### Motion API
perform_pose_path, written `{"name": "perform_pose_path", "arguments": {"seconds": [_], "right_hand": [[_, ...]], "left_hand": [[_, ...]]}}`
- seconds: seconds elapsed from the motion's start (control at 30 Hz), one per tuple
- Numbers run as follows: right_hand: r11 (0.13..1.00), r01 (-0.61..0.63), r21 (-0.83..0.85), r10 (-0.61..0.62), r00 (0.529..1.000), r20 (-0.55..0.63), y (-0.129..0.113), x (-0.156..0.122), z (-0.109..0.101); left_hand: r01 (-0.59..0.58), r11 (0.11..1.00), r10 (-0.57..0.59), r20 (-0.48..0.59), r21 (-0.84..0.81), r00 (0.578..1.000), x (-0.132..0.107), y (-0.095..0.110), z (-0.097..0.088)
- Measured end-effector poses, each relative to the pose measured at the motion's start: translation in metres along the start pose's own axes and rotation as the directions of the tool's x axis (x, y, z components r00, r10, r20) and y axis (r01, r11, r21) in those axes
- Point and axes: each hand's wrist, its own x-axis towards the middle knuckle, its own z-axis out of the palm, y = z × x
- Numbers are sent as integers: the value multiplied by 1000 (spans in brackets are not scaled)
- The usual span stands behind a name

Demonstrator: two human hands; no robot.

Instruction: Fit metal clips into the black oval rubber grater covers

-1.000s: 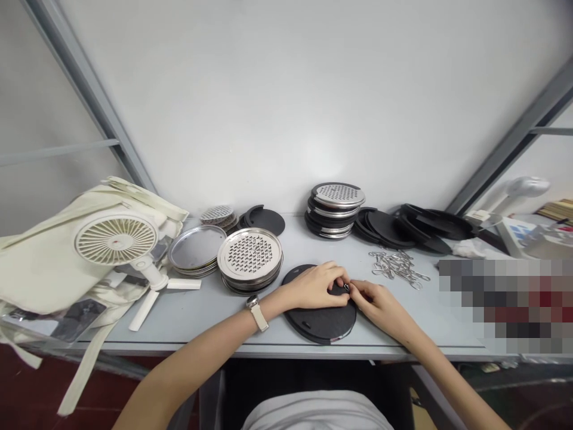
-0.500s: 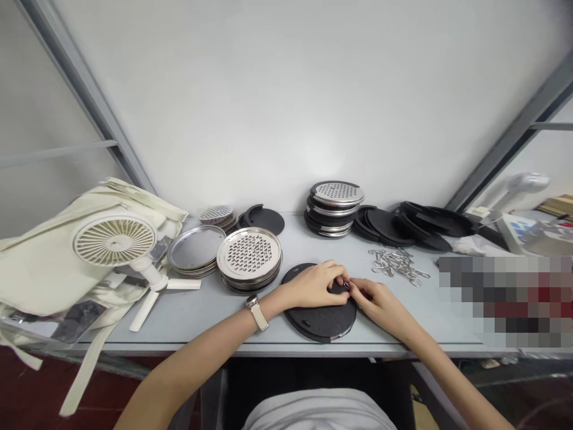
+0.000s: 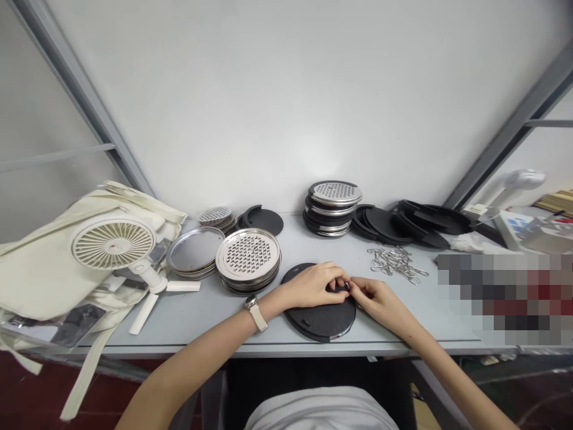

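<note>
A round black plastic disc point(image 3: 320, 325) lies flat on the table at its front edge. My left hand point(image 3: 316, 285) rests across it, with thumb and fingers curled at its right side. My right hand point(image 3: 376, 301) is closed in a pinch against the left fingertips, at a small metal wire hook point(image 3: 347, 286) mostly hidden between the fingers. A pile of loose wire hooks point(image 3: 396, 263) lies beyond my right hand. To the left of the disc stands a stack of round metal grater plates point(image 3: 249, 255).
Plain metal discs point(image 3: 196, 249) are stacked further left, near a white fan point(image 3: 114, 245) and a cream bag point(image 3: 49, 257). At the back stand assembled graters point(image 3: 335, 192) and black round parts point(image 3: 385, 226). The area at right is pixelated.
The fingers of both hands have shifted very slightly, and the wire hook shows less between them. The disc stays in place; the view has moved a little.
</note>
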Motion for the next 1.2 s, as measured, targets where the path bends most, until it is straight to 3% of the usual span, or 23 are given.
{"name": "perform_pose_path", "arguments": {"seconds": [0.33, 0.53, 0.73, 1.07, 1.2], "right_hand": [[1000, 0, -24, -2, 996, -86, -6, -1, -1], [996, 65, -56, -66, 998, -20, -7, 0, -2], [994, 26, -104, -32, 998, -56, -6, 0, -1], [992, 86, -89, -90, 995, -40, -9, -1, -2], [993, 54, -102, -60, 997, -51, -6, -1, -1]], "left_hand": [[34, 999, -34, -15, -28, 999, 1, 3, 1], [84, 996, -85, -33, -26, 996, 2, 3, 4], [67, 994, -60, -89, 81, 994, 1, 3, 4], [103, 988, -95, -74, 115, 993, -1, 4, 2], [82, 989, -75, -65, 122, 995, -1, 5, 2]]}}
